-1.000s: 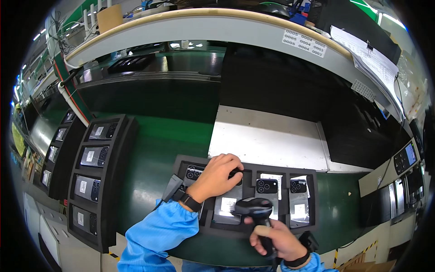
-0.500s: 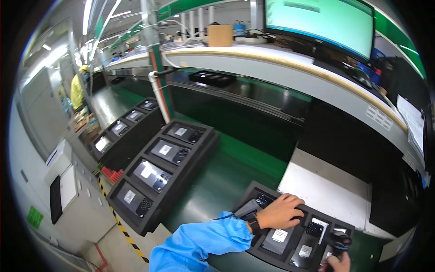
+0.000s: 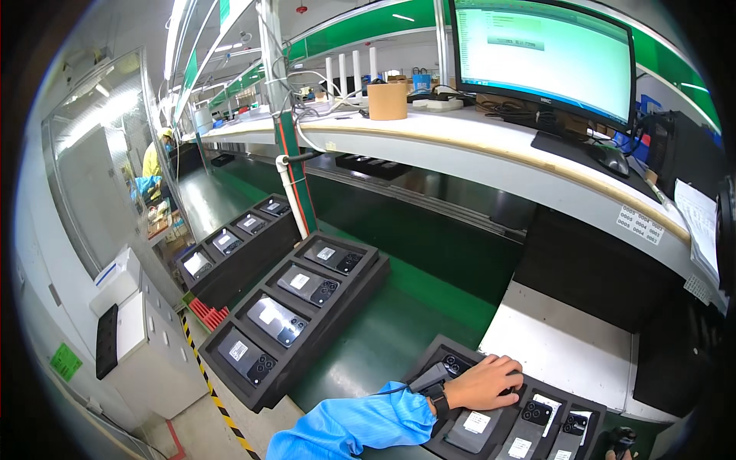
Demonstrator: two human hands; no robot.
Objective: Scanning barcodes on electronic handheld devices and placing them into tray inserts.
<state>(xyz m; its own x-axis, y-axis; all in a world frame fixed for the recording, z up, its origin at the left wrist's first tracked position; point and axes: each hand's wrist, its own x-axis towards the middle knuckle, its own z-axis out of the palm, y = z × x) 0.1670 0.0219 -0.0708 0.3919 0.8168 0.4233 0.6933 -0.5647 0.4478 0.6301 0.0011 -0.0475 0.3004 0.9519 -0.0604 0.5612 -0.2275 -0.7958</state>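
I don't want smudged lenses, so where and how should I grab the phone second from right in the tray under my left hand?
Probably take the phone by its long edges, clear of the camera bump, from above: it lies flat, back up, walled in by the tray.

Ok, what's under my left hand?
Part of a phone in the black tray: its lower end with a white label shows. Your left hand hides most of the upper end.

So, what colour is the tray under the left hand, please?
The tray is dark grey, almost black; the head view shows it.
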